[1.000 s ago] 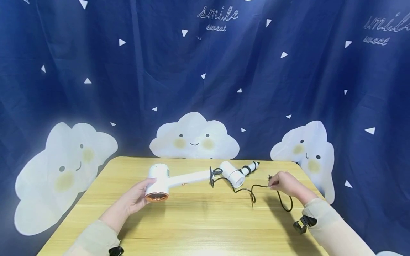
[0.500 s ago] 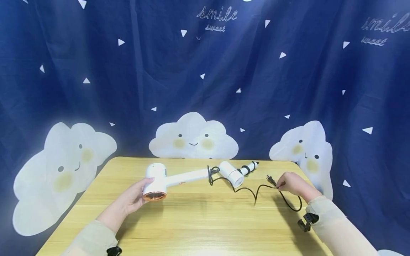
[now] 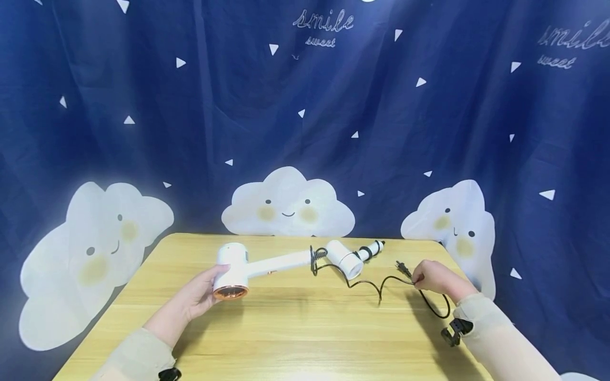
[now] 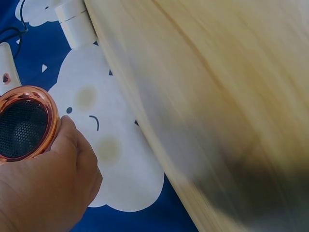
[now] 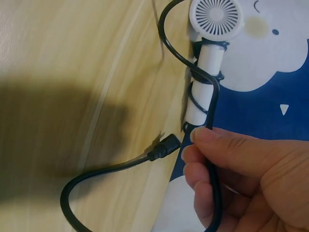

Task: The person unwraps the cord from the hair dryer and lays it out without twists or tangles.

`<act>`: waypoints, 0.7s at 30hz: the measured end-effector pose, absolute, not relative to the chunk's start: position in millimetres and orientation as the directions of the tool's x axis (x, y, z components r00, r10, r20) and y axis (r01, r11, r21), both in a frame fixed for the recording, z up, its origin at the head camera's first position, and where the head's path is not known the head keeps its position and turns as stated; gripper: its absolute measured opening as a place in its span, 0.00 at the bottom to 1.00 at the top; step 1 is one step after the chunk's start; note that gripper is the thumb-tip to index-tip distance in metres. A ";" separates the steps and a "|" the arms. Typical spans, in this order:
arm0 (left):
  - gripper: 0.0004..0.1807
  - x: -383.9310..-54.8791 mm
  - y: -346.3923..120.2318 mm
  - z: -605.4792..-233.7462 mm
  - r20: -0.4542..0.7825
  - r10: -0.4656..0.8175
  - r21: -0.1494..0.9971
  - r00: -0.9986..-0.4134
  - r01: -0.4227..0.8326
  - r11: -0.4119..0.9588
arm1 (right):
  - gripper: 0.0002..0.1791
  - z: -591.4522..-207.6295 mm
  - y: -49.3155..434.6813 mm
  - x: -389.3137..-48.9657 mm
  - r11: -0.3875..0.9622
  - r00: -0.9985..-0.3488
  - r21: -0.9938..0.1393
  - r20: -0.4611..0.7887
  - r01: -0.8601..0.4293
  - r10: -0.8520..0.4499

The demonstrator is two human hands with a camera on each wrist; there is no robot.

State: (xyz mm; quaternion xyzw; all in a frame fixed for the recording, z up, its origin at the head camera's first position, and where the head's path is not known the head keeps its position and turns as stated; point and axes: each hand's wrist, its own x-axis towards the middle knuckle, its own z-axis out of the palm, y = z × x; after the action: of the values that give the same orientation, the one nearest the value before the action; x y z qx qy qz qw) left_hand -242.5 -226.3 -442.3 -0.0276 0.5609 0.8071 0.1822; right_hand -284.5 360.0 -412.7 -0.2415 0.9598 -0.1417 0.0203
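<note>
A white hair dryer [image 3: 232,270] with a copper-coloured ring is gripped round its head by my left hand [image 3: 197,296]. Its handle points right, and a black cord [image 3: 367,282] runs from the handle's end. In the left wrist view the copper ring [image 4: 50,116] surrounds a dark mesh beside the thumb. Between thumb and fingers, my right hand [image 3: 436,278] pinches the cord toward its far end. The plug [image 3: 403,268] sticks out just left of those fingers, and a loop of cord hangs below them.
A second white hair dryer [image 3: 345,260] lies at the back of the wooden table [image 3: 305,328], its own dark cord wrapped round the handle. Behind the table hangs a blue curtain [image 3: 267,132] with clouds and triangles.
My right hand has moved a little to the right with the cord, and the plug shows more clearly beside it. The left hand and its hair dryer have shifted slightly left.
</note>
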 end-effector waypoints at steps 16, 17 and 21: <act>0.41 -239.6 -222.6 -443.8 -0.247 0.273 0.886 -0.930 -0.330 -0.325 | 0.04 -408.1 349.6 -279.6 0.860 -0.894 -0.258 0.039 -0.440 -0.446; 0.42 -239.8 -222.5 -443.7 -0.248 0.271 0.884 -0.930 -0.332 -0.329 | 0.05 -407.6 348.7 -279.3 0.861 -0.896 -0.262 0.043 -0.437 -0.441; 0.41 -240.5 -222.6 -444.1 -0.251 0.265 0.882 -0.931 -0.333 -0.333 | 0.07 -407.3 345.4 -278.4 0.858 -0.897 -0.271 0.054 -0.437 -0.440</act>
State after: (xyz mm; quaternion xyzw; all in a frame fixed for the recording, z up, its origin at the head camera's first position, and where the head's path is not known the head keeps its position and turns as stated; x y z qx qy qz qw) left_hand -240.5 -222.6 -444.1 -0.0309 0.5475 0.8159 0.1834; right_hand -278.4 345.4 -407.3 -0.2273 0.9638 -0.1395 0.0051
